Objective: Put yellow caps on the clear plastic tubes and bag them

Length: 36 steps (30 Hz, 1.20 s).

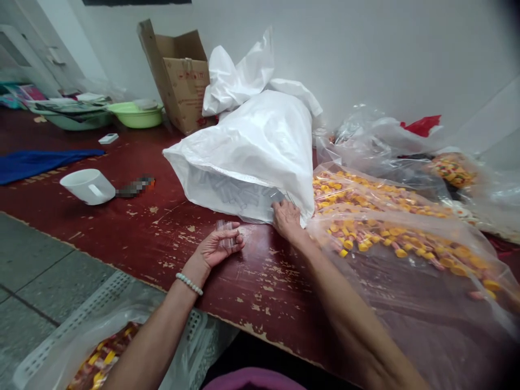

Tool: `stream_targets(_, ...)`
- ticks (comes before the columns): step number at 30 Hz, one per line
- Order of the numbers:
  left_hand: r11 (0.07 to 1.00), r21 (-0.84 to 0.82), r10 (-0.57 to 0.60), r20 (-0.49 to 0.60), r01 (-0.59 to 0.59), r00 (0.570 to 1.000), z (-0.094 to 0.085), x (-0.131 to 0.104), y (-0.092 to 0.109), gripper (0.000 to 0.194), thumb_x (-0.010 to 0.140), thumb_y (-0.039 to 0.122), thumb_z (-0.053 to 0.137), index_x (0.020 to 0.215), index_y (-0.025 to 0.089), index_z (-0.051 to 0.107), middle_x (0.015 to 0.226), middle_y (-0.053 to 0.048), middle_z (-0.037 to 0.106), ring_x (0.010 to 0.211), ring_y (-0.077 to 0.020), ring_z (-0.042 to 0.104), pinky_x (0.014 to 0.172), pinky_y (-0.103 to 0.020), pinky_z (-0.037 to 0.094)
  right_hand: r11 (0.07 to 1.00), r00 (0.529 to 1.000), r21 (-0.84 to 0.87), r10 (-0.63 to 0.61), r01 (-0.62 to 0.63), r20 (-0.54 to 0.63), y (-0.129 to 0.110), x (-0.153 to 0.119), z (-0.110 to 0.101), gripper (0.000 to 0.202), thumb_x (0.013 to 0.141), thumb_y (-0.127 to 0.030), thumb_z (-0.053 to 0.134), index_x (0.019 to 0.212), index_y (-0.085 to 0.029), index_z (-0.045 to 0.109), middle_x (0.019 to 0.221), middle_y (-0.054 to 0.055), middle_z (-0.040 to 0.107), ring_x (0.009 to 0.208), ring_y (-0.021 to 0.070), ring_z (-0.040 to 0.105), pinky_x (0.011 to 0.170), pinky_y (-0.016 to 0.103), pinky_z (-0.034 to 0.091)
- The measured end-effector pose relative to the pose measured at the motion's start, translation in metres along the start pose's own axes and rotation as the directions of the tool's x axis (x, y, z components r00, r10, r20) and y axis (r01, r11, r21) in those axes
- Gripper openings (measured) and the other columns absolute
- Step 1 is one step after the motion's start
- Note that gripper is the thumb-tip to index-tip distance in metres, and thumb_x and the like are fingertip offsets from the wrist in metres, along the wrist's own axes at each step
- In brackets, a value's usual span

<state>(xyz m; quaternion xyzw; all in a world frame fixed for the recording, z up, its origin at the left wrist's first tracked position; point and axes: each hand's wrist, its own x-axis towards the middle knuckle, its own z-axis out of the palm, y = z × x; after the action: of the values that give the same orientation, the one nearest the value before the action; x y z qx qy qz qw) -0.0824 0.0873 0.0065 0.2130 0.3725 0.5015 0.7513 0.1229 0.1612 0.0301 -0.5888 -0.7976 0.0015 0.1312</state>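
Note:
My left hand (221, 245), with a beaded bracelet at its wrist, is closed around a few clear plastic tubes (226, 234) above the dark red table. At the mouth of a large white sack (260, 135), my right hand (287, 218) has its fingers curled at the lower right edge. Many clear tubes (233, 192) lie loose inside the sack's opening. Some clear tubes show just beyond the right fingertips, which are partly hidden, so what they grip cannot be made out.
Right of the sack, a clear plastic bag (406, 227) spreads yellow-capped pieces over the table. A white mug (87, 187) stands at left near a blue cloth (44, 162). Behind are a cardboard box (187, 92) and a green basin (136, 115). A white crate (81, 319) sits below the table edge.

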Motion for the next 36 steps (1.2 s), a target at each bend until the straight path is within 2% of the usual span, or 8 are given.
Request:
stream_targets(5,0.952,0.068,0.305,-0.092,-0.300,0.948,0.001,0.009,0.002,0.020,0.065,0.009,0.072,0.083,0.012,0.067,0.092,-0.006,0.071,0.084,-0.0175,0.068,0.078,-0.030,0.054,0.847,0.908,0.443,-0.392,0.294,0.146,-0.028,-0.011,-0.009,0.036,0.079,-0.016,0.056,0.114,-0.024,0.062,0.103,0.005,0.062,0.088,0.0168,0.061,0.077,0.026,0.045)
stream_targets(7,0.959,0.117,0.264,-0.036,-0.258,0.964,-0.001,0.009,0.007,0.024,0.064,0.012,0.074,0.087,0.012,0.068,0.094,-0.008,0.072,0.083,-0.0191,0.069,0.078,-0.032,0.054,0.764,0.886,0.576,-0.441,0.289,0.141,-0.038,-0.013,-0.009,0.036,0.076,-0.017,0.062,0.112,-0.021,0.061,0.098,0.004,0.065,0.086,0.0159,0.062,0.076,0.025,0.046)
stream_targets(10,0.985,0.161,0.034,0.122,-0.053,0.992,-0.008,0.007,0.014,0.038,0.067,0.014,0.073,0.104,0.014,0.065,0.096,-0.012,0.071,0.079,-0.0239,0.070,0.075,-0.040,0.055,0.721,0.932,0.666,-0.346,0.191,0.108,-0.047,-0.007,-0.005,0.043,0.072,-0.022,0.068,0.113,-0.018,0.057,0.098,0.004,0.066,0.078,0.0142,0.061,0.070,0.026,0.048)
stream_targets(13,0.994,0.110,-0.049,0.188,0.028,0.981,-0.014,0.006,0.020,0.042,0.071,0.012,0.068,0.112,0.016,0.062,0.099,-0.012,0.071,0.081,-0.0261,0.070,0.077,-0.043,0.054,0.689,0.959,0.714,-0.270,0.128,0.089,-0.053,0.009,0.004,0.046,0.072,-0.026,0.068,0.114,-0.017,0.053,0.103,0.005,0.064,0.074,0.0117,0.060,0.067,0.025,0.049)
stream_targets(18,0.982,-0.182,0.048,0.038,-0.040,0.998,-0.023,0.009,0.025,0.034,0.072,0.004,0.058,0.104,0.014,0.062,0.091,-0.007,0.071,0.084,-0.0219,0.069,0.088,-0.044,0.051,0.855,0.999,0.517,-0.041,0.043,-0.016,-0.068,0.043,0.028,0.032,0.085,-0.022,0.051,0.115,-0.013,0.053,0.109,0.012,0.061,0.100,0.0207,0.056,0.089,0.037,0.045)
stream_targets(24,0.971,-0.207,0.128,0.016,-0.122,0.992,-0.033,0.012,0.027,0.040,0.071,0.004,0.057,0.109,0.016,0.059,0.089,-0.005,0.069,0.090,-0.0203,0.067,0.092,-0.043,0.048,0.986,0.997,0.163,-0.033,0.022,0.065,-0.089,0.055,0.045,0.039,0.083,-0.017,0.051,0.122,-0.015,0.049,0.118,0.019,0.053,0.109,0.0302,0.049,0.090,0.043,0.042)
stream_targets(30,0.976,-0.086,0.197,-0.023,-0.198,0.980,-0.026,0.012,0.023,0.047,0.062,-0.001,0.066,0.106,0.016,0.059,0.097,-0.006,0.069,0.081,-0.0155,0.068,0.077,-0.030,0.053,0.967,0.997,0.248,-0.066,0.053,0.046,-0.068,0.035,0.044,0.036,0.089,-0.021,0.043,0.124,-0.013,0.046,0.112,0.014,0.057,0.102,0.0217,0.054,0.091,0.033,0.042)
stream_targets(36,0.951,0.023,0.310,-0.025,-0.310,0.950,-0.006,0.010,0.007,0.046,0.055,0.002,0.076,0.098,0.014,0.063,0.086,-0.003,0.070,0.082,-0.0135,0.065,0.077,-0.026,0.051,0.798,0.968,0.560,-0.113,0.224,-0.226,-0.065,-0.009,0.055,0.025,0.089,-0.023,0.045,0.112,-0.016,0.051,0.106,0.011,0.056,0.100,0.0203,0.052,0.090,0.035,0.044)
